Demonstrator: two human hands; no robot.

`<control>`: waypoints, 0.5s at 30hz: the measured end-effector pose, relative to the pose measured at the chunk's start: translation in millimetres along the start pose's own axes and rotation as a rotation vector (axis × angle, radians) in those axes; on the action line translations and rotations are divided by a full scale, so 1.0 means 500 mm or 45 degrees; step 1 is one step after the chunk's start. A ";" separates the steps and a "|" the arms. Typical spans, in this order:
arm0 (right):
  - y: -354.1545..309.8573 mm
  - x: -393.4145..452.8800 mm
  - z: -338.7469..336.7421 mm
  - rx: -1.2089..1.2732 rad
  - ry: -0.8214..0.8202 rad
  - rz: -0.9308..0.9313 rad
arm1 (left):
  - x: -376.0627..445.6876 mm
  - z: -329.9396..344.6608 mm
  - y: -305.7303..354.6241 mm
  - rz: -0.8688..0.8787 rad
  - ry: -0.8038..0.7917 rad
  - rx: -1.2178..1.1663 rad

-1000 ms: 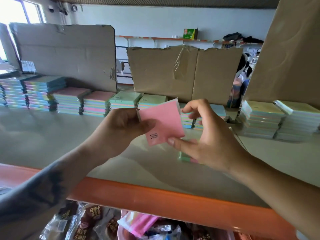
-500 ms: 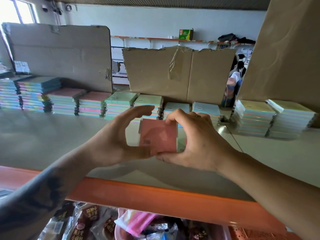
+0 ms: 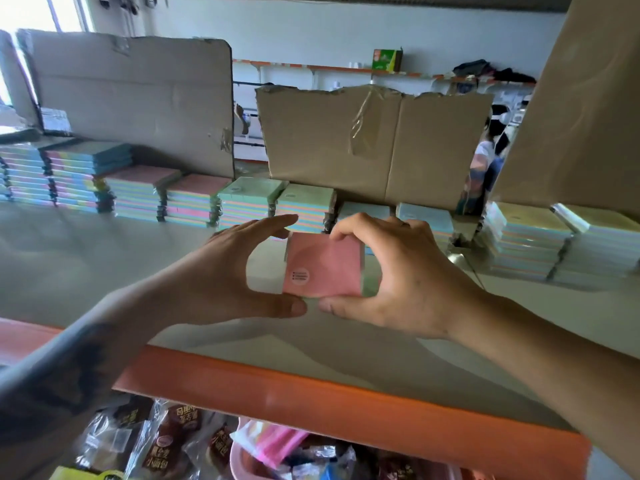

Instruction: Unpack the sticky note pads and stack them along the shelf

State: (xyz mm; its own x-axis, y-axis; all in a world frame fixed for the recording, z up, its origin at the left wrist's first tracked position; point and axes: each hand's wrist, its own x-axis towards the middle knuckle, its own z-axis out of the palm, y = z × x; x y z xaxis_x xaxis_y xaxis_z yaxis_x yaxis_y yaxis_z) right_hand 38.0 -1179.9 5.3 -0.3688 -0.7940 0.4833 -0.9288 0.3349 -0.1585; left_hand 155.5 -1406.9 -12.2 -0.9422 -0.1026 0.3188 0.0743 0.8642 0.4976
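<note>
A pink-topped sticky note pad (image 3: 323,265) with a small round label is held upright just above the grey shelf board (image 3: 104,258). My right hand (image 3: 398,275) grips its right side, fingers curled over the top and thumb under the bottom edge. My left hand (image 3: 239,271) is spread beside the pad's left side, with the thumb at its lower corner and the fingers straight above it. Behind, a row of stacked pads (image 3: 194,199) runs along the shelf's back.
Cardboard sheets (image 3: 374,140) stand behind the stacks. More pad stacks (image 3: 561,244) sit at the right. The shelf's orange front rail (image 3: 346,396) runs below my arms. Packaged snacks (image 3: 169,441) and a pink bag lie on the level beneath. A person is far behind at the right.
The pad came down from a tilted, raised hold to an upright position closer to the shelf board. My left hand let go of its pinch and spread out beside the pad.
</note>
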 end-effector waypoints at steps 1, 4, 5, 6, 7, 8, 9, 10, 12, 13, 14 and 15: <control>0.000 0.006 -0.004 -0.021 -0.027 -0.002 | -0.004 -0.009 -0.006 -0.050 -0.023 0.050; -0.009 0.047 -0.011 -0.099 -0.044 -0.012 | -0.022 -0.046 -0.038 -0.190 -0.080 0.178; -0.016 0.063 -0.013 -0.108 -0.060 0.009 | -0.026 -0.057 -0.052 -0.231 -0.098 0.244; -0.022 0.080 -0.013 -0.102 -0.073 0.028 | -0.031 -0.067 -0.067 -0.262 -0.118 0.308; -0.031 0.103 -0.009 -0.099 -0.079 0.034 | -0.036 -0.082 -0.088 -0.275 -0.134 0.372; -0.040 0.122 -0.004 -0.095 -0.086 0.041 | -0.041 -0.092 -0.107 -0.278 -0.153 0.431; -0.053 0.150 0.008 -0.087 -0.084 0.048 | -0.047 -0.107 -0.132 -0.275 -0.173 0.484; -0.057 0.169 0.014 -0.073 -0.084 0.060 | -0.049 -0.114 -0.148 -0.270 -0.186 0.520; -0.077 0.232 0.043 -0.076 -0.080 0.071 | -0.059 -0.145 -0.198 -0.281 -0.213 0.536; -0.086 0.263 0.057 -0.079 -0.087 0.081 | -0.066 -0.159 -0.218 -0.290 -0.239 0.542; -0.099 0.299 0.076 -0.086 -0.097 0.092 | -0.075 -0.178 -0.247 -0.297 -0.273 0.552; -0.104 0.329 0.091 -0.102 -0.118 0.102 | -0.081 -0.191 -0.270 -0.300 -0.302 0.566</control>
State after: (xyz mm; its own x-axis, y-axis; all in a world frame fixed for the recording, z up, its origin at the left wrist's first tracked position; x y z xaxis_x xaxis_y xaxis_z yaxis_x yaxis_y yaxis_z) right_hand 24.0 -1351.1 53.8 -0.4470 -0.8052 0.3898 -0.8917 0.4356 -0.1226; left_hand 214.8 -1566.3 -15.0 -0.9682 -0.2492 0.0238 -0.2442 0.9611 0.1289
